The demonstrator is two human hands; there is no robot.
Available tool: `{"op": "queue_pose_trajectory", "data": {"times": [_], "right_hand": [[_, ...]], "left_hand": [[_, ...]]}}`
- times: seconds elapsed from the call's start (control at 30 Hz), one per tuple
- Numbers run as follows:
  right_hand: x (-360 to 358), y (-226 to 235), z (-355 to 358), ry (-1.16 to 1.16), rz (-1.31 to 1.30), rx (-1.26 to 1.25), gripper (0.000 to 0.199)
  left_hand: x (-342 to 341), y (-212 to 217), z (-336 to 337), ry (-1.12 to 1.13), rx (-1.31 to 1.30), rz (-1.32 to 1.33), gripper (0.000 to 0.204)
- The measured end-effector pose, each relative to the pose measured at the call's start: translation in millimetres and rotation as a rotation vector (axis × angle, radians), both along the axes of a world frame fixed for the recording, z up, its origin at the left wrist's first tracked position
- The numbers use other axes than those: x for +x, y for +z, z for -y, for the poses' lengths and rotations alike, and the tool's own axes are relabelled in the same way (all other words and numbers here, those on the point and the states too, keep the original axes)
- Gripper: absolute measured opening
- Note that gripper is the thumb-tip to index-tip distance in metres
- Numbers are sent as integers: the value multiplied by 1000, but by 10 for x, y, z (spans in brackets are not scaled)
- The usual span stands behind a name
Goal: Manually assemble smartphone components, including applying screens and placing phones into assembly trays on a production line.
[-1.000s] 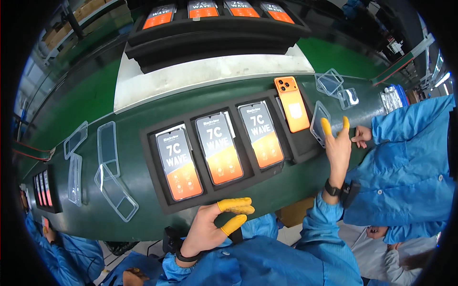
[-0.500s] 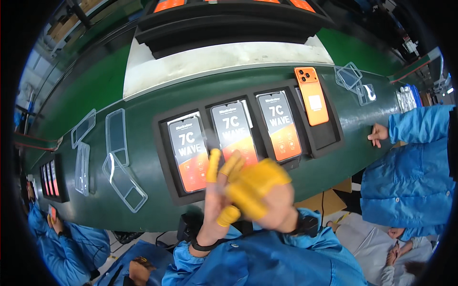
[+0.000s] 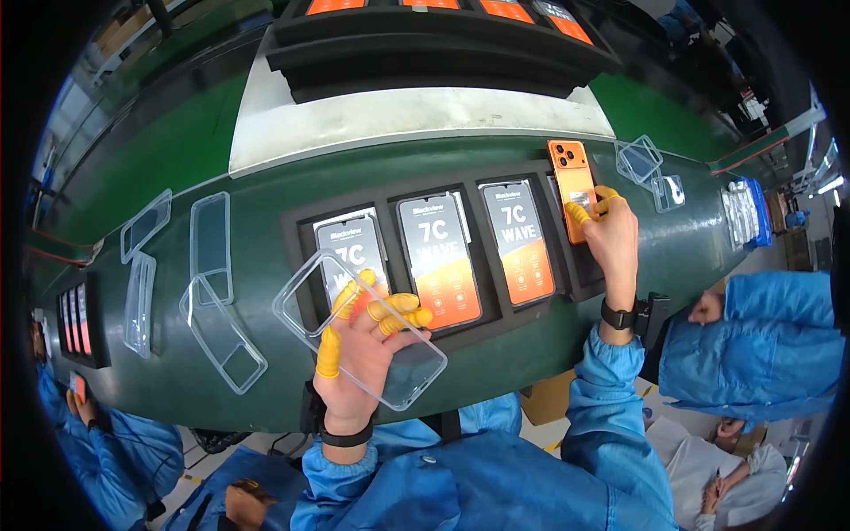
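My left hand (image 3: 361, 354), with yellow finger cots on its fingers, holds a clear phone case (image 3: 409, 376) tilted over the tray's near left part. My right hand (image 3: 611, 226), also in yellow finger cots, grips the lower part of an orange phone (image 3: 567, 164) lying back up, its three camera lenses at the far end. This phone rests at the right end of a black foam tray (image 3: 492, 314). Three phones with grey-and-orange printed fronts sit in the tray's other slots: a left one (image 3: 343, 237), partly behind the case, a middle one (image 3: 447, 288) and a right one (image 3: 521, 252).
Several clear cases (image 3: 211, 248) lie on the green table (image 3: 266, 403) to the left, and more clear cases (image 3: 639, 161) at the far right. Stacked black trays (image 3: 443, 62) stand beyond a white board (image 3: 425, 121). Co-workers in blue sit left and right (image 3: 753, 354).
My hands were close together and blurred over the tray's near edge. They have parted: the right has reached out to the orange phone, and the left now shows a clear case.
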State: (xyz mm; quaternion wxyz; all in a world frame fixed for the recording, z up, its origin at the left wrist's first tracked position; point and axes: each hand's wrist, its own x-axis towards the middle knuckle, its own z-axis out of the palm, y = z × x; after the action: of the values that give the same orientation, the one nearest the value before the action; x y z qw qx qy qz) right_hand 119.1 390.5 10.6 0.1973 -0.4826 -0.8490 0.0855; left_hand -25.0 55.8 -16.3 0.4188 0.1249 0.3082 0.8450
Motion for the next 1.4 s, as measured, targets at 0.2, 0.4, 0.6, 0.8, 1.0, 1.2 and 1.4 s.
{"op": "queue_pose_trajectory", "data": {"times": [0.2,0.4,0.6,0.8,1.0,1.2,1.4], "right_hand": [[11,39,-253,-19,99,-53,62],[-147,110,-237,-48,117,-104,51],[-129,-124,-236,-80,-328,22,45],[-293,371,1004,174,-753,179,30],[-228,485,2124,1025,-478,319,36],[-351,252,2199,1009,-508,351,37],[-305,254,2163,990,-499,315,38]], "left_hand": [[-23,-47,-12,-59,125,40,66],[-22,-79,25,-19,153,40,64],[42,-13,-96,107,-84,-49,58],[124,98,-119,446,-381,-234,40],[208,20,-79,472,-641,-762,45],[316,-18,62,343,-240,-483,34],[355,126,59,330,-131,-368,33]]}}
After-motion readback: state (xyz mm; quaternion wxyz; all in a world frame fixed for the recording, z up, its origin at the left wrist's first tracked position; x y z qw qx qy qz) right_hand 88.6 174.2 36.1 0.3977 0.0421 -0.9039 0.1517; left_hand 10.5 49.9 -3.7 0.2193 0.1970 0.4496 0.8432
